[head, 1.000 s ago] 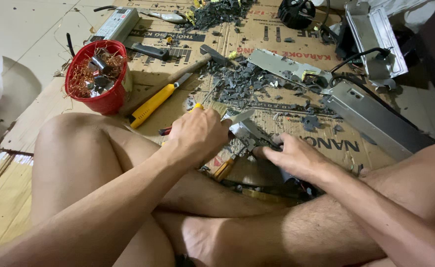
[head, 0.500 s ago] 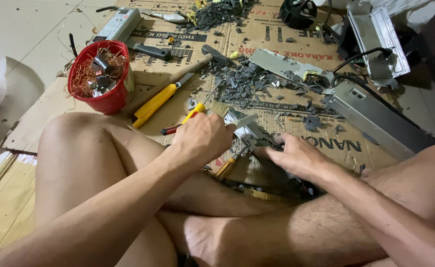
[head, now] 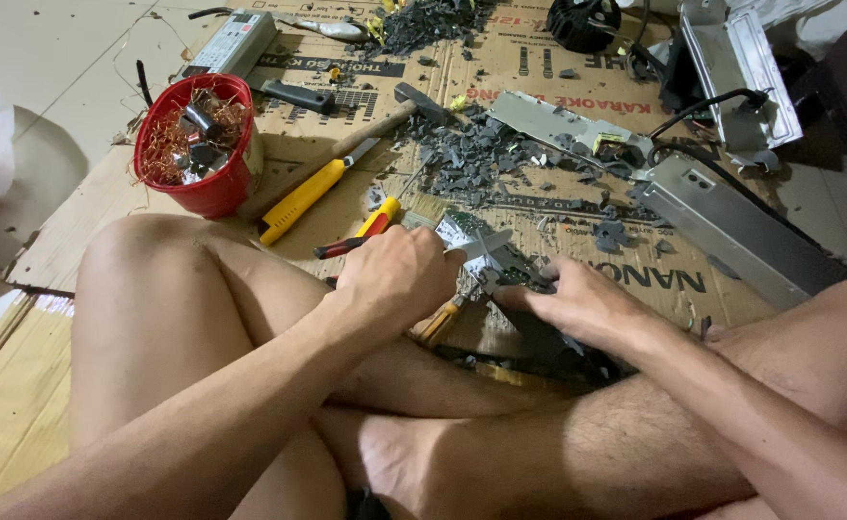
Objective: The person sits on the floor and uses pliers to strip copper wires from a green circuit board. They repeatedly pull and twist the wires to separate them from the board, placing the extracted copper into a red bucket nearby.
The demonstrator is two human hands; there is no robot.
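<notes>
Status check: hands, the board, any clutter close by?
Left hand shut on pliers. Right hand pressing circuit board down on cardboard. Screwdriver underneath, grey plastic chips just beyond.

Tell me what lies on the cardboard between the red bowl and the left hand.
In the head view, between the red bowl and the left hand lie a yellow-handled utility knife and a wooden-handled hammer, on cardboard.
</notes>
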